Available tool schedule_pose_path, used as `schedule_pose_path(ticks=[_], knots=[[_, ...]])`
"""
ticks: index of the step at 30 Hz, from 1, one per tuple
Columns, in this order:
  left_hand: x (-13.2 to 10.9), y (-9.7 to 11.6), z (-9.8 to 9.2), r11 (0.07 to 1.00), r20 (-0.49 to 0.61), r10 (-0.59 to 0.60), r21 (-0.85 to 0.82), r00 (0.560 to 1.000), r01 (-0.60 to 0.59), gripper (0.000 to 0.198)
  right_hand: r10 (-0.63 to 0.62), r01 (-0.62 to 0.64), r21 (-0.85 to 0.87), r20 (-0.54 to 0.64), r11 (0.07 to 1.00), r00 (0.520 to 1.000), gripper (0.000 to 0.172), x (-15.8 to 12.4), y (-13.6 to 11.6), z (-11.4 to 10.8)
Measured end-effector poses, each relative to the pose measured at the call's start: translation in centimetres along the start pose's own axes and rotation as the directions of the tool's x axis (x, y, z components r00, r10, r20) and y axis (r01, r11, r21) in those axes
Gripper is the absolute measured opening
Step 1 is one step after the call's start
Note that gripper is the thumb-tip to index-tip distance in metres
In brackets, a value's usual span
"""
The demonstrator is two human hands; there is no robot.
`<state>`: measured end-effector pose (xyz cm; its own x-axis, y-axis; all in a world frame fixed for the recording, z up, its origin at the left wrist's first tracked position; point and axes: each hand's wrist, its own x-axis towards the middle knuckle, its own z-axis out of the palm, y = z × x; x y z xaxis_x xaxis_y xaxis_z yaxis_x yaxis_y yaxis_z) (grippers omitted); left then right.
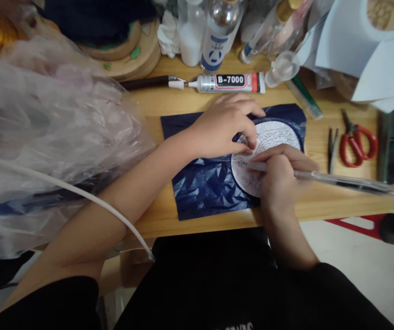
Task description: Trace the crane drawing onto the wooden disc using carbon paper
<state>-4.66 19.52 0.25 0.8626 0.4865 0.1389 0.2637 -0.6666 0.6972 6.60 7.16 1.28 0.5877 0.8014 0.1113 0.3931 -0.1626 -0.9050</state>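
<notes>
My right hand (282,172) grips a clear-barrelled pen (341,179), its tip end over a round white paper (277,133) with fine black line drawings of scales and swirls. The pen leans far over to the right. Spread over the paper's left side, my left hand (233,123) presses with bent fingertips and holds nothing; thumb and forefinger sit close together near the pen's tip. Beneath the paper lies a dark blue crinkled sheet (204,188). A dark rim runs around the paper's edge. The pen's very tip is hard to make out.
Behind the sheet lie a B-7000 glue tube (231,83), a clear bottle (217,41) and a green pen (303,94). Red-handled pliers (358,142) and tweezers (333,149) are at right. Plastic bags (56,114) crowd the left; a white cable (90,197) crosses my left forearm.
</notes>
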Motion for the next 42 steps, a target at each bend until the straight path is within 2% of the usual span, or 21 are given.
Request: schedule_pose_path(ticks=[7,14,23,32,37,42], knots=[[-0.06,-0.24,0.12,1.000,-0.014,0.016,-0.004,1.000,-0.016,0.009,0.011,-0.011,-0.003,-0.005,1.000,1.000,0.027,-0.05,0.09,-0.04],[-0.01,-0.39,0.26,0.999,-0.017,0.027,0.019,0.999,-0.027,0.009,-0.036,0.036,0.004,0.038,0.999,0.999,0.027,-0.02,0.22,-0.12],[-0.06,-0.20,0.07,0.999,-0.013,0.024,0.025,1.000,-0.023,0.010,0.013,-0.012,0.008,-0.073,1.000,0.997,0.030,-0.03,-0.02,0.05],[0.07,-0.10,0.10,1.000,-0.004,-0.003,0.015,1.000,0.003,0.013,-0.008,0.010,0.020,-0.067,1.000,0.998,0.030,-0.03,-0.14,-0.05],[-0.05,-0.29,0.20,1.000,-0.019,0.023,0.009,1.000,-0.023,0.010,-0.008,0.010,0.019,-0.111,1.000,0.994,0.030,-0.15,-0.31,-0.18],[-0.08,-0.41,0.20,0.999,-0.024,0.049,0.001,0.999,-0.049,0.008,-0.041,0.040,-0.012,-0.095,0.999,0.995,0.029,-0.15,-0.09,-0.25]])
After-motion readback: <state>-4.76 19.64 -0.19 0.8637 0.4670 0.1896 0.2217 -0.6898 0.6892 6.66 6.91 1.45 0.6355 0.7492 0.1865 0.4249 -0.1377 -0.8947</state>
